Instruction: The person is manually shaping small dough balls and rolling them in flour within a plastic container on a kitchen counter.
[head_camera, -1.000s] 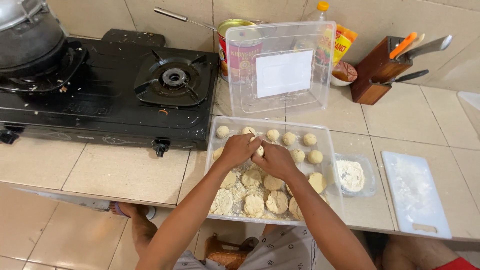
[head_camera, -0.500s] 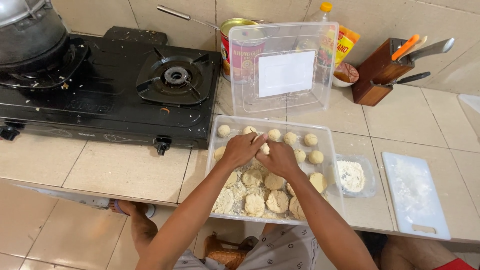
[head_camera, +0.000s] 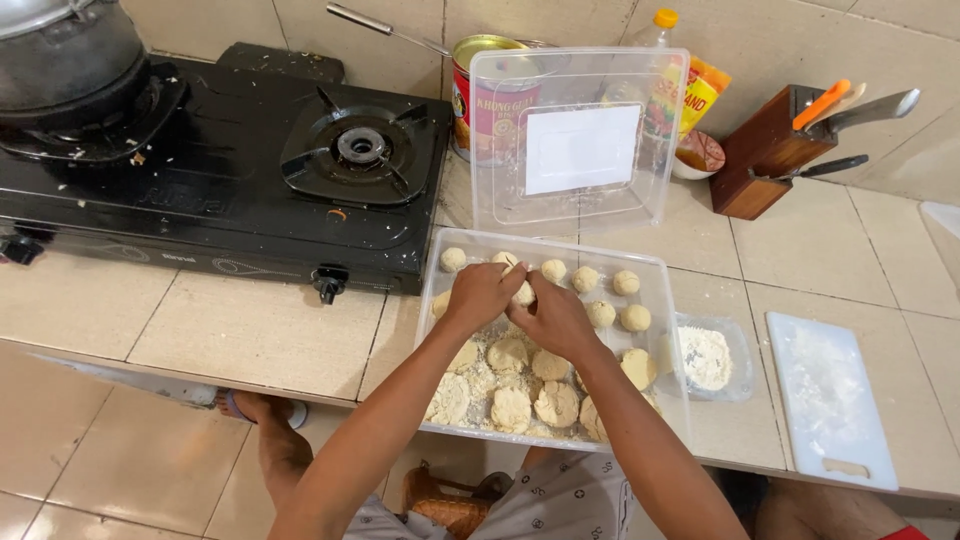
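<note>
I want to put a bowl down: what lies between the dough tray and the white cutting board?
A small clear tub of white flour, seen in the head view, beside the tray; bare tile before the cutting board.

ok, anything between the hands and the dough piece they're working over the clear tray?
Nothing visible. The left hand and right hand already close on the dough piece directly above the clear tray. The tray's lid stands propped behind it, out of the way.

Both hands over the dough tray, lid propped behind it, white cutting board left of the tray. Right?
Not quite. In the head view both hands, left hand and right hand, are over the dough tray with the lid propped behind, but the white cutting board lies to the tray's right.
</note>
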